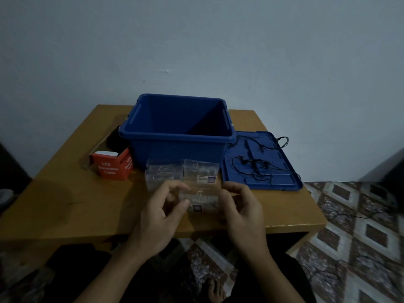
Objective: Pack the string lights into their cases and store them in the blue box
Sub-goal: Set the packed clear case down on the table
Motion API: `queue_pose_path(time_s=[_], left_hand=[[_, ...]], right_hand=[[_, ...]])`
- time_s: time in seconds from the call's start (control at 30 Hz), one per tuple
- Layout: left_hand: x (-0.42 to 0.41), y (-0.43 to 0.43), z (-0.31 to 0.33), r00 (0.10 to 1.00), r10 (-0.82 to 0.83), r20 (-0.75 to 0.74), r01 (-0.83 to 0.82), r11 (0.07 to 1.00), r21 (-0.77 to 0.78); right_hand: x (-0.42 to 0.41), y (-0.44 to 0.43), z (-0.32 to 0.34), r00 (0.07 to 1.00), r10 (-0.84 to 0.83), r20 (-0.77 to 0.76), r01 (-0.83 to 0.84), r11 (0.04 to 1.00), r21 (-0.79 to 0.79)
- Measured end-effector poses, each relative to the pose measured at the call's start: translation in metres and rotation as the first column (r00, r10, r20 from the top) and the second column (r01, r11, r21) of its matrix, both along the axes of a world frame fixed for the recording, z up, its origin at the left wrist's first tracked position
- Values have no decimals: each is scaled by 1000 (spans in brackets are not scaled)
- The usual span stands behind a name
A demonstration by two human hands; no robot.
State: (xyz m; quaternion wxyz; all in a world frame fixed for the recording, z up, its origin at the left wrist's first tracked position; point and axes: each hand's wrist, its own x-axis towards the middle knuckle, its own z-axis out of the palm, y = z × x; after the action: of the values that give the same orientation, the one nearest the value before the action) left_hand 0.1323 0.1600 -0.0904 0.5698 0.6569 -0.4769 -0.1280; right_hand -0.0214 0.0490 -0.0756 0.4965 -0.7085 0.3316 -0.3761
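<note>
A left hand (161,213) and right hand (242,206) pinch a clear case (202,199) by its ends, fingers (182,205) curled, its long axis side to side above the counter (65,204). The open blue box (175,136) stands directly beyond; loose string lights (258,167) lie on the lid (284,182), nearer the right hand.

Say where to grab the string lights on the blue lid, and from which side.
Best grip is probably the dense knot of the string lights near the middle of the lid, taken straight down from above. The knot lies flat inside the raised rim, the blue box close on its left, so a side approach looks blocked. The far loops are single strands.
</note>
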Motion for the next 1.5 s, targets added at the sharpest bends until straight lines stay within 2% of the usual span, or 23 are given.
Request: queue_pose_path(time_s=[0.07, 0.17, 0.27, 0.33, 0.43, 0.67, 0.87, 1.07, 1.5], left_hand=[[0, 1, 0, 996, 1, -94, -1, 1000, -6], [0, -2, 4, 971, 8, -240, -9, 1000, -1], [0, -3, 10, 933, 25, -360, -31, 999, -12], [1, -3, 12, 934, 21, -356, -25, 1000, -9], [2, -1, 13, 931, 25, -365, -32, 999, -14], [1, -5, 12, 927, 29, -374, -34, 999, -7], [1, -6, 9, 944, 47, -327, -55, 998, -15], [-1, -7, 9, 944, 69, -324, -77, 997, -14], [2, -11, 10, 923, 65, -379, -68, 998, 5]], right_hand=[[0, -3, 7, 998, 58, 18, -60, 984, 168], [1, -6, 12, 992, 124, 18, -126, 973, 196], [4, -11, 11, 981, 135, 141, -169, 948, 270], [6, -12, 10, 967, 139, 214, -196, 940, 278], [7, -10, 8, 957, 152, 245, -217, 939, 266], [6, -12, 4, 939, 144, 312, -261, 889, 376], [2, -11, 3, 948, 193, 252, -262, 924, 278], [4, -9, 4, 953, 176, 246, -241, 934, 265], [13, -7, 7, 984, 118, 132, -153, 945, 291]])
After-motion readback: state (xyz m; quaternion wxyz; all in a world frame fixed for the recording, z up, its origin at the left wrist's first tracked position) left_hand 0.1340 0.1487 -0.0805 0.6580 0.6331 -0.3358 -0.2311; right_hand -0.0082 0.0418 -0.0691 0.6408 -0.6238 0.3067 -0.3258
